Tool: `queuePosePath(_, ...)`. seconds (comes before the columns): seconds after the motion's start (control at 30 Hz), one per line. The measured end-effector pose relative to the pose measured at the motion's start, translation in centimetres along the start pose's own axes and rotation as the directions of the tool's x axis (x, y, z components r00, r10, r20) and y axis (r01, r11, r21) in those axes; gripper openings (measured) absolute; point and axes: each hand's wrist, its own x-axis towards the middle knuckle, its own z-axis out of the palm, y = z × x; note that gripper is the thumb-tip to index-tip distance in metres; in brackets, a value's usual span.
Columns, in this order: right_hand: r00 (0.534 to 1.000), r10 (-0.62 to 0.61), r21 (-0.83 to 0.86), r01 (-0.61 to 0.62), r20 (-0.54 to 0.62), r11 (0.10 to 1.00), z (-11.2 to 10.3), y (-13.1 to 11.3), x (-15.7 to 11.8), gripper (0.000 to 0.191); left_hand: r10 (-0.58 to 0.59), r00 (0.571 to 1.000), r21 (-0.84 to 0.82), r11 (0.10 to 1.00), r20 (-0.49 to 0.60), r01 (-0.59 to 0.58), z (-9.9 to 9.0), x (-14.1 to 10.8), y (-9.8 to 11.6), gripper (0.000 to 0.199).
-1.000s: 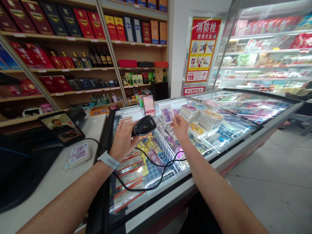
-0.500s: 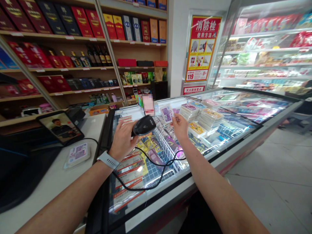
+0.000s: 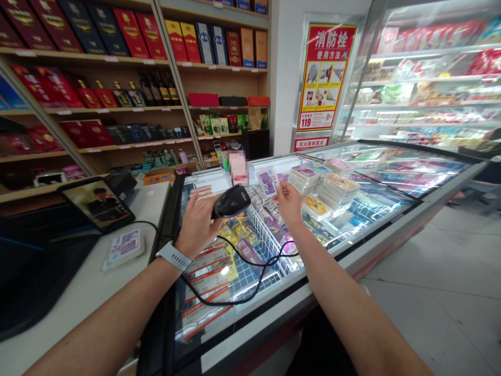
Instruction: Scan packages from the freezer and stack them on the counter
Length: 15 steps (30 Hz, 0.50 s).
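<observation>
My left hand [image 3: 198,227] is shut around a black corded handheld barcode scanner [image 3: 232,202], whose head points toward my right hand. My right hand [image 3: 288,204] pinches a flat plastic-wrapped package with a purple label [image 3: 268,181] by its lower corner, a short way beyond the scanner. A black coiled cable [image 3: 242,292] runs from the scanner across the freezer's glass lid. A white smartwatch [image 3: 172,256] sits on my left wrist. Another wrapped package [image 3: 125,249] lies on the white counter to my left.
A glass-topped chest freezer [image 3: 297,271] full of packaged goods lies under my hands. A tablet [image 3: 96,202] stands on the counter [image 3: 78,297]. Shelves of boxed bottles [image 3: 97,68] rise behind, with a red poster [image 3: 324,78] and a lit refrigerated case [image 3: 426,89] at right.
The whole view has tilted slightly, so the shelves sit a little higher. My hands, the scanner and the held package stay nearly in the same place.
</observation>
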Motion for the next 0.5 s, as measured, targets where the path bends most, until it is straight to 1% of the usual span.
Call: queuePosePath(0.5, 1.0, -0.001, 0.02, 0.001, 0.013, 1.0, 0.03, -0.1, -0.01, 0.041, 0.016, 1.0, -0.005, 1.0, 0.004, -0.016, 0.07, 0.18, -0.15, 0.044)
